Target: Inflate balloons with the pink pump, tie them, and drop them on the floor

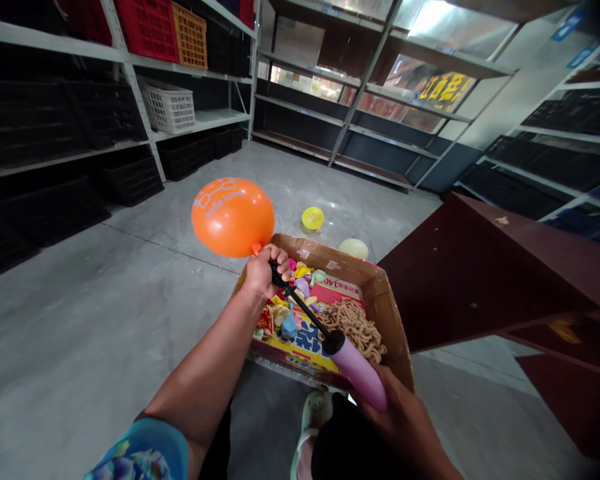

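Observation:
An inflated orange balloon with white print floats just above my left hand. That hand is closed around the balloon's neck and the black tip of a hand pump. My right hand grips the pump's pink barrel, and its thin black rod runs up to my left hand. Below the pump sits an open cardboard box holding several limp coloured balloons and a heap of tan rubber bands.
A dark red-brown cabinet stands close on the right. A yellow balloon and a pale one lie on the grey floor beyond the box. Metal shelving with black, red, orange and white crates lines the walls.

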A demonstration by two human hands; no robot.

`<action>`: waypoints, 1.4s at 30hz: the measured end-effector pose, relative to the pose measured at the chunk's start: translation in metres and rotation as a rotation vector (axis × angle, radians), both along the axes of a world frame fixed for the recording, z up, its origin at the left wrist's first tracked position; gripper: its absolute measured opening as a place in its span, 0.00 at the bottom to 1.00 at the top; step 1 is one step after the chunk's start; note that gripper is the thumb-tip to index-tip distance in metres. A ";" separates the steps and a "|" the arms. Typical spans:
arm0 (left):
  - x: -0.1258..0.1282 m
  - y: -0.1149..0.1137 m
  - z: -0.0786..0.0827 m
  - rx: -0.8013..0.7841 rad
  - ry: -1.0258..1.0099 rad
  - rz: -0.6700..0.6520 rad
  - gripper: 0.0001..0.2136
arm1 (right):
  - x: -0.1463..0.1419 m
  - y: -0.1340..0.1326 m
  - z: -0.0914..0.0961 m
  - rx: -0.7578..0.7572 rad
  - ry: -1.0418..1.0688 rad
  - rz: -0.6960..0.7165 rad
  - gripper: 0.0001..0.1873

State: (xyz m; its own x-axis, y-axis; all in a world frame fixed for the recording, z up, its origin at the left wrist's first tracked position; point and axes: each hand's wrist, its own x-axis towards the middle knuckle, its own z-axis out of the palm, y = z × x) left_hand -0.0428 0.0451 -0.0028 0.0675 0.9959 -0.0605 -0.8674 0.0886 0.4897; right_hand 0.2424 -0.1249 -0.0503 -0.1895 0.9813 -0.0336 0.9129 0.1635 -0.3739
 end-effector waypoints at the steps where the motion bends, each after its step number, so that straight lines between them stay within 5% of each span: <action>1: 0.002 -0.001 0.000 -0.006 0.000 -0.002 0.10 | 0.000 0.001 -0.001 0.010 -0.003 -0.004 0.23; 13: 0.022 -0.006 -0.007 -0.028 0.039 -0.038 0.10 | -0.085 0.052 0.023 0.014 -0.033 -0.052 0.19; 26: 0.000 -0.001 -0.004 0.042 0.009 -0.009 0.09 | 0.008 0.000 -0.010 0.005 0.068 0.051 0.20; 37: 0.021 -0.010 -0.006 0.019 0.034 -0.036 0.08 | -0.081 0.046 0.011 0.086 0.042 -0.045 0.17; 42: 0.014 -0.008 -0.005 0.022 0.035 -0.033 0.09 | -0.069 0.039 0.007 0.118 0.091 0.033 0.21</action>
State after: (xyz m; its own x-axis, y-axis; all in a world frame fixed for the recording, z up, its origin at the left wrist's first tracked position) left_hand -0.0283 0.0367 -0.0080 0.0989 0.9942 -0.0419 -0.8462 0.1062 0.5222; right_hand 0.1733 -0.0854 -0.0433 -0.2184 0.9707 0.1005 0.8696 0.2403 -0.4313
